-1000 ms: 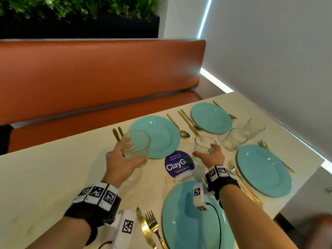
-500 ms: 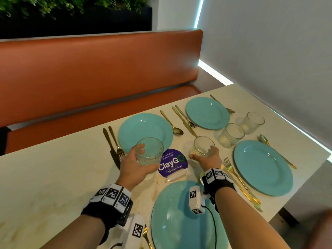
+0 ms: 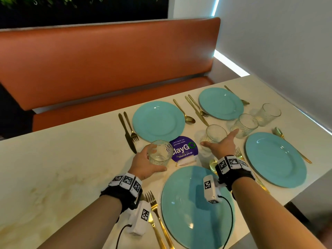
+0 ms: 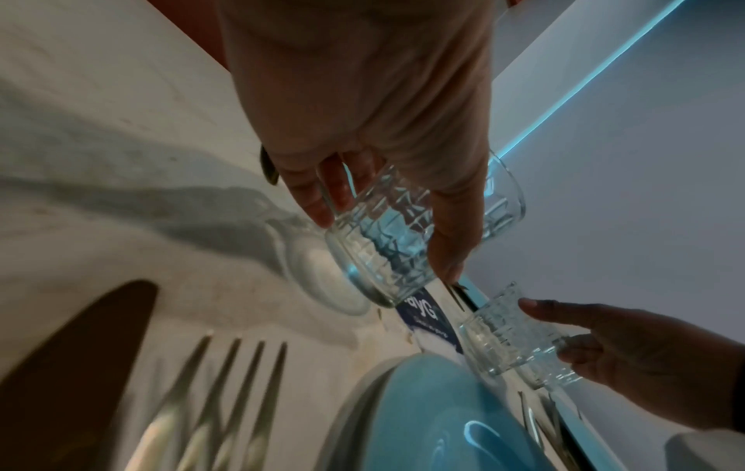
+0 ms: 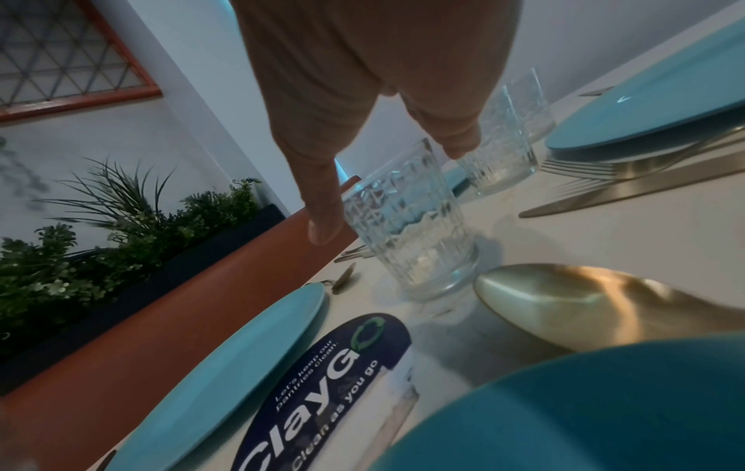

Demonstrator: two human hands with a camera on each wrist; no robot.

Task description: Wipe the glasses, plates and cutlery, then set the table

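Observation:
My left hand (image 3: 150, 161) grips a patterned clear glass (image 3: 160, 152) round its side, just left of the purple sign; in the left wrist view this glass (image 4: 387, 242) is tilted, its base close to the tabletop. My right hand (image 3: 221, 142) is spread open beside a second glass (image 3: 215, 133) that stands upright on the table; its thumb (image 5: 322, 223) lies straight along that glass (image 5: 407, 229). Teal plates lie near me (image 3: 195, 209), to the right (image 3: 274, 159), far left (image 3: 158, 121) and far right (image 3: 221, 103). Gold cutlery flanks the plates.
Two more glasses (image 3: 246, 124) (image 3: 269, 114) stand between the right-hand plates. A purple ClayGo sign (image 3: 183, 150) stands mid-table. A gold spoon (image 3: 213, 164) lies under my right wrist, a fork (image 3: 156, 212) left of the near plate. Orange bench (image 3: 107, 65) behind, wall right.
My left hand has carried its glass down and rightward to beside the sign. My right hand has set its glass down and spread its fingers off it.

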